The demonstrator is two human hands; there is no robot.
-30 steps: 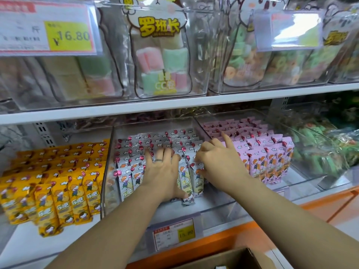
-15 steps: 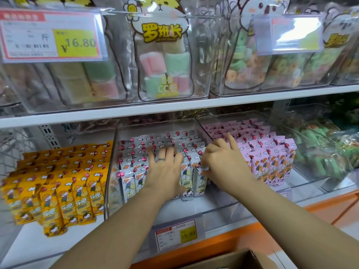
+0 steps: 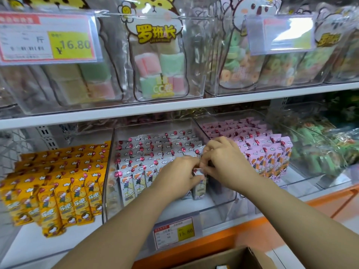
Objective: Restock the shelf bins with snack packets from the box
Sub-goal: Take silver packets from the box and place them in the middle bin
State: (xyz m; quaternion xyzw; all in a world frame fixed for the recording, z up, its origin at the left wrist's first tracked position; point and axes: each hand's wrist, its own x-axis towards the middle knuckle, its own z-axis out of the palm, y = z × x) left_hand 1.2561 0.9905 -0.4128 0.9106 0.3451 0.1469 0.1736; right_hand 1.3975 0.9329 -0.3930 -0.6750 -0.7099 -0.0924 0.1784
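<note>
Left hand [image 3: 179,178] curled round the front-row white packets [image 3: 136,181] at their right end, fingers closed on them. Right hand [image 3: 223,162] meets it from the right, fingertips pinching the top of the end packet; how firm the pinch is I can't tell. Both hands narrow, nothing loose in either.

All of this is inside the middle bin [image 3: 109,171], front right corner, near the front edge of the lower shelf [image 3: 281,212]. The rest of the white packets stand in rows behind, toward the back of the shelf. Pink packets [image 3: 272,154] are in the right bin [image 3: 314,179], just beside my right wrist. Yellow packets [image 3: 58,187] stand to the left. Price tag [image 3: 174,232] clips on the bin front. Box [image 3: 233,257] sits below the shelf edge, open.

Risks, as I judge them:
- the front row tips forward if I let go before it is packed tight, since there is a bare gap ahead of it
- a packet pinched at its top may slide in crooked
- my right wrist could knock the pink row
</note>
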